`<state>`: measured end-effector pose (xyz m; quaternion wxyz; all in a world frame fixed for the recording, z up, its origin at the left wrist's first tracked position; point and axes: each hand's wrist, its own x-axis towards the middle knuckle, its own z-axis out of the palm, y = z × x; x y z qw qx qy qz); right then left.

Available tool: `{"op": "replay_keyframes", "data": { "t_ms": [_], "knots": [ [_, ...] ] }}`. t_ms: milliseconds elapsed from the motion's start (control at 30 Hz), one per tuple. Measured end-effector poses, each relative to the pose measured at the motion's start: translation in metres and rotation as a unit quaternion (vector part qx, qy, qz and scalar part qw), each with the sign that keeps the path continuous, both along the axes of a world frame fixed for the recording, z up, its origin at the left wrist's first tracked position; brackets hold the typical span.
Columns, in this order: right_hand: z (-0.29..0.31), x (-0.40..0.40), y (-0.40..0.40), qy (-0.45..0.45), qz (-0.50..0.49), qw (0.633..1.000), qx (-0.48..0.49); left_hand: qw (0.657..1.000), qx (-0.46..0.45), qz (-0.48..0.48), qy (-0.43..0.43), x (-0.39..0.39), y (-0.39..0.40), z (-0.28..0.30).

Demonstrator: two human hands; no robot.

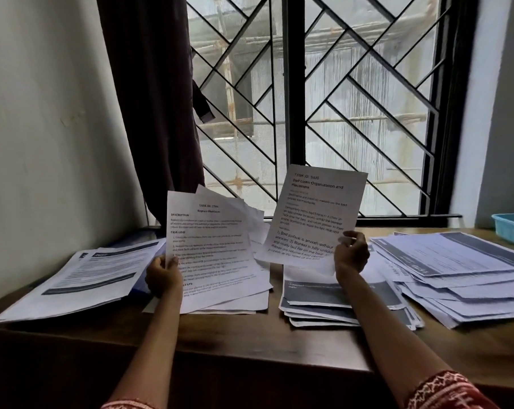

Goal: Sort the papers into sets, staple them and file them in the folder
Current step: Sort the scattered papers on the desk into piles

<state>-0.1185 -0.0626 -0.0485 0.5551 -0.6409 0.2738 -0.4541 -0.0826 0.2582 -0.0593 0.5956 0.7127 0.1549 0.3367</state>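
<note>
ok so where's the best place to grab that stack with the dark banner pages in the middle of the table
Take the middle stack by its near edge, coming from the person's side: the sheets fan out and overhang there, so fingers can slip under. The right hand, holding a single sheet, hangs over its far part.

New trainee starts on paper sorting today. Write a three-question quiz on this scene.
1. True or false: the right hand holds a single sheet raised off the table.
2. What does the left hand hold? A) a stapler B) a fanned bundle of papers C) nothing
3. Fill in: the blue tray sits at the far ____ of the table.

Key: 1 true; 2 B; 3 right.
</note>
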Motion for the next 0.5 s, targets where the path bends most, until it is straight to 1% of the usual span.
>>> {"op": "replay_keyframes", "data": {
  "t_ms": [100, 300, 400, 500],
  "knots": [
    [-0.003, 0.003, -0.002, -0.003, 0.001, 1.000, 0.014, 1.000, 0.008, 0.003, 0.003, 0.003, 0.001, -0.002],
    [-0.004, 0.008, -0.003, -0.009, -0.002, 1.000, 0.011, 0.999, 0.046, 0.014, 0.018, 0.007, 0.004, -0.005],
    [-0.005, 0.010, -0.003, -0.017, -0.001, 1.000, 0.016, 0.995, 0.092, 0.018, 0.045, 0.006, 0.002, -0.004],
    [-0.005, 0.011, -0.004, -0.029, 0.005, 0.999, 0.029, 0.980, 0.169, 0.007, 0.106, 0.005, 0.000, -0.006]
  ]
}}
